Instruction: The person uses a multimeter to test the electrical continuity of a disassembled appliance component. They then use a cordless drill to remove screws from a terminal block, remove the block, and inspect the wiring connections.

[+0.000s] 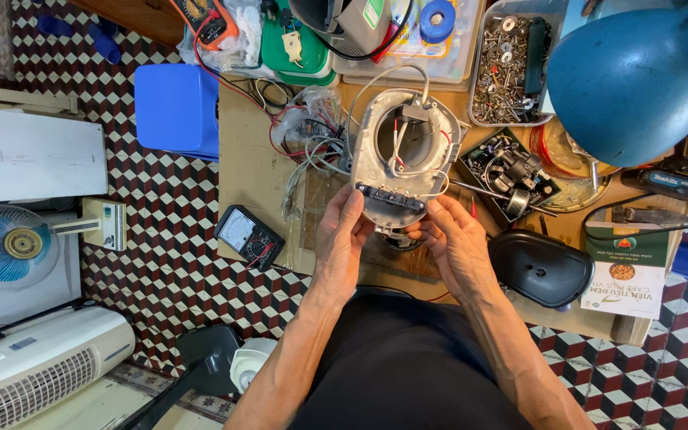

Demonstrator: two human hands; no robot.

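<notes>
Both hands, left (342, 239), right (454, 243), gripping rounded grey plastic housing (376, 151), loose wires (398, 151) inside

This is a small repair workshop for household electrical appliances. The wooden worktop (248, 171) is crowded with an analogue multimeter (248, 236), a clear box of screws (509, 70), a bare circuit board (510, 173) and tangled wires (304, 131). Fans (9, 247) and a white appliance casing (37, 362) stand on the chequered tile floor (169, 215).

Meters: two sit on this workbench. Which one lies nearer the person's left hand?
The black meter with the white dial face, just beside the left hand. The orange meter lies at the bench's far edge.
</notes>
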